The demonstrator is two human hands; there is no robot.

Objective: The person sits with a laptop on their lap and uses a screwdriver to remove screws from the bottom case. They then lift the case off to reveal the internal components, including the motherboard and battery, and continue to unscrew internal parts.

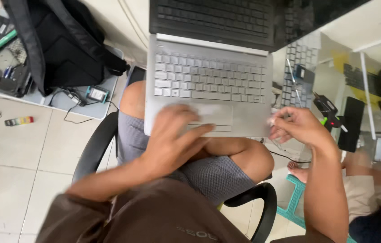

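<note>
Resting on the seated person's knees, silver laptop (208, 85): rigid, fairly heavy, hinge fragile, best gripped by base edges; left hand (172, 141) fingers spread on palmrest, right hand (298, 128) fingers pinching a small pale object.

A silver laptop's dark, unlit screen (213, 18) lies tilted back at top centre, above its keyboard; a black phone (351, 123) with a blank rectangular screen lies on the glass desk at right, well apart.

Black backpack (64, 45) on the floor, colourful strip (19, 121) nearby, black office chair (262, 202), teal mat (294, 202).
</note>
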